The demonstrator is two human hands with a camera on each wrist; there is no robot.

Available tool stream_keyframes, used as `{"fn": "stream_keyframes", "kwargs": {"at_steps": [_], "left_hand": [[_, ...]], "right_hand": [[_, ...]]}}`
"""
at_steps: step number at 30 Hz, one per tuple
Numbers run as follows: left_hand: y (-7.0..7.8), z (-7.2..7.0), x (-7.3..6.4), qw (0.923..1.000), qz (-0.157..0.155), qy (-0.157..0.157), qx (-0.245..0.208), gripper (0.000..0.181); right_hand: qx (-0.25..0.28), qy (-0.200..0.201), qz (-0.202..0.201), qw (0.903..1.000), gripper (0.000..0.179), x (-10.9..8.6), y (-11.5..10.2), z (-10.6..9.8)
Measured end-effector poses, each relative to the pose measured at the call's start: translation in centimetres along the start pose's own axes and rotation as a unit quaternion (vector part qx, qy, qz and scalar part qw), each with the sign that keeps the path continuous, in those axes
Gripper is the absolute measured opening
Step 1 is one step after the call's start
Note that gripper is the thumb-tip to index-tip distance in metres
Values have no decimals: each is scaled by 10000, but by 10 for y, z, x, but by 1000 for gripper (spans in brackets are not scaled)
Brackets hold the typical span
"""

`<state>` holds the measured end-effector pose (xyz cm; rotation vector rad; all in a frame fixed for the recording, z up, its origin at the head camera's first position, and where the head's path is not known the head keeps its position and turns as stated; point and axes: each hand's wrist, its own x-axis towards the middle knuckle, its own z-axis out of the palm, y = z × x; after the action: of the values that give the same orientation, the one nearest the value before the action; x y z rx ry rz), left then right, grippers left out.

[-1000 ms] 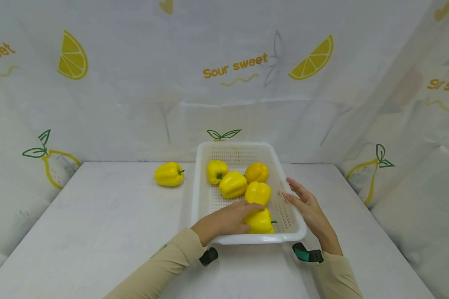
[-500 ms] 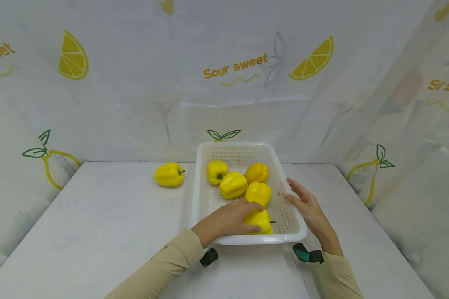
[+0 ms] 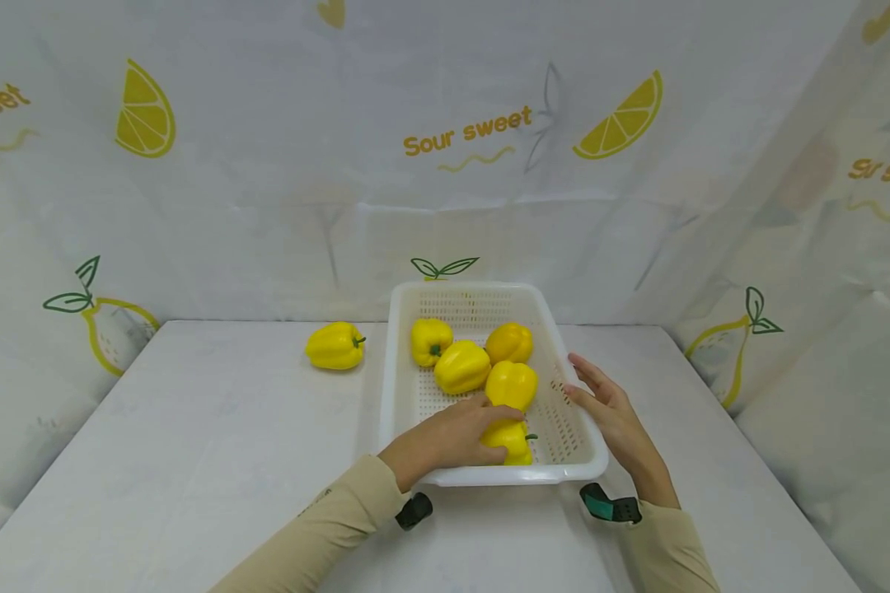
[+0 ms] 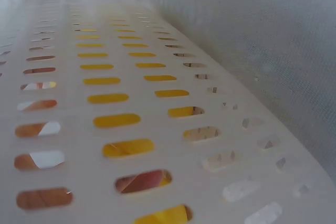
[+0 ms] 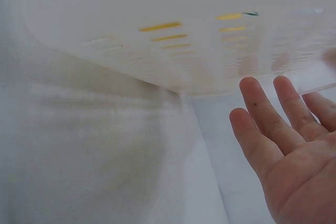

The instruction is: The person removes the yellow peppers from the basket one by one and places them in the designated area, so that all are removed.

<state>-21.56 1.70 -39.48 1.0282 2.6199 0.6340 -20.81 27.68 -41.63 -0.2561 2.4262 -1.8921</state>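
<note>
A white plastic basket holds several yellow bell peppers, and its slotted wall fills the left wrist view. My left hand reaches over the near left rim and grips the nearest bell pepper, thumb in front and fingers across its top. The green stem points right; my hand covers the pepper's left side. Just beyond it sits another bell pepper. My right hand touches the basket's right side with its thumb and fingertips; in the right wrist view its fingers are fairly straight beside the wall.
One bell pepper lies on the white table, left of the basket. Three more peppers, including a deeper yellow one, sit farther back in the basket. A printed white curtain hangs behind the table.
The nearest bell pepper has shifted slightly left under my left hand, with its stem turning a little. My left thumb and fingers have shifted on it. The right hand and basket stay put.
</note>
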Motion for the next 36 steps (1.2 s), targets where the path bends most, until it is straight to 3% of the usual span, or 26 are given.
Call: {"fn": "stream_keyframes", "kwargs": {"at_steps": [13,22,27,36], "left_hand": [[-2,-1,0,9994,-59,-266,-219,54],[-2,-2,-3,9996,-142,-183,-152,52],[-6,-4,-5,9999,-134,-81,18,61],[-11,-11,-8,9992,-68,221,-335,72]], "right_hand": [[56,-7,35,10000,66,0,-1,0],[160,-49,21,9999,66,0,0,0],[176,-56,0,9998,67,1,0,0],[124,-26,18,9999,67,0,-1,-1]]}}
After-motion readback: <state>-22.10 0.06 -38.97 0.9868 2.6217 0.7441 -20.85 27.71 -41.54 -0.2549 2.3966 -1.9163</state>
